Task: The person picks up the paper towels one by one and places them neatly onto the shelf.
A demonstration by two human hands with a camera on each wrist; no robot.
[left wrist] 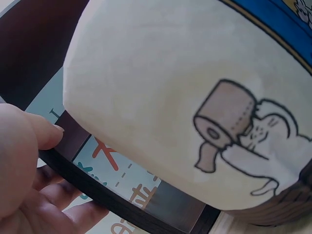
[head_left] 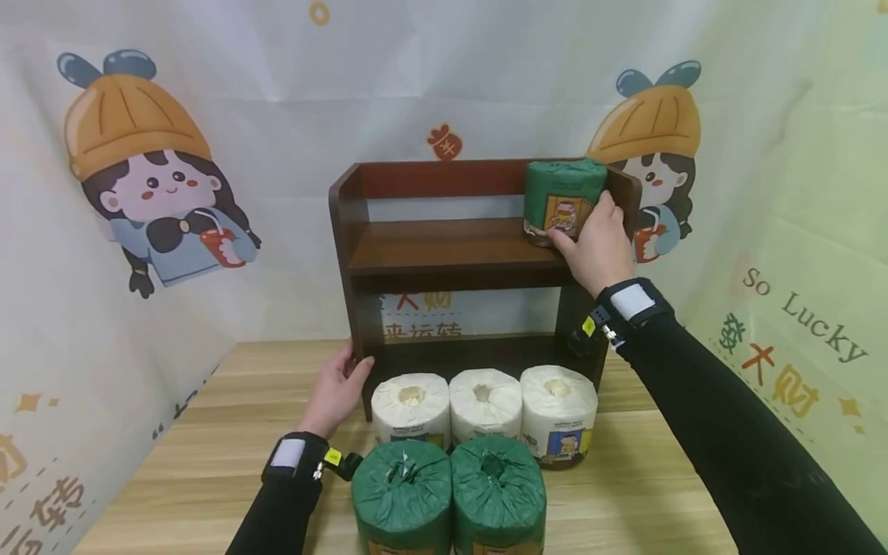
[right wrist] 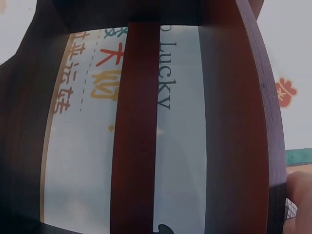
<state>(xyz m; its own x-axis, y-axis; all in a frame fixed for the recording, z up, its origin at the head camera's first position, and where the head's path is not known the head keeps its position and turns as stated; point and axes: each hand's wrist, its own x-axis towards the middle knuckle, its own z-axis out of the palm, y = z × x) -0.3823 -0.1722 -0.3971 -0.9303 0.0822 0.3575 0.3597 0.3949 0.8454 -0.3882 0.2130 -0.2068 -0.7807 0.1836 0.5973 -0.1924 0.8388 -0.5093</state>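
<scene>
Two green-wrapped rolls [head_left: 402, 493] stand nearest, side by side on the wood-grain surface [head_left: 652, 478]; three white-wrapped rolls [head_left: 496, 412] line up just beyond. Left of these, the left hand [head_left: 333, 389] grips the side panel of a dark brown shelf [head_left: 444, 243]. Farther off, the right hand [head_left: 600, 243] grasps another green roll [head_left: 565, 185] at the upper tier's right end. Behind hangs a printed cloth [head_left: 291, 154].

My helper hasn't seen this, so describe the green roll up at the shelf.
Find the dark brown shelf. At the right end of its upper board, the right hand holds the green roll. It's the only roll up there; two other green rolls are lower, in front.
</scene>
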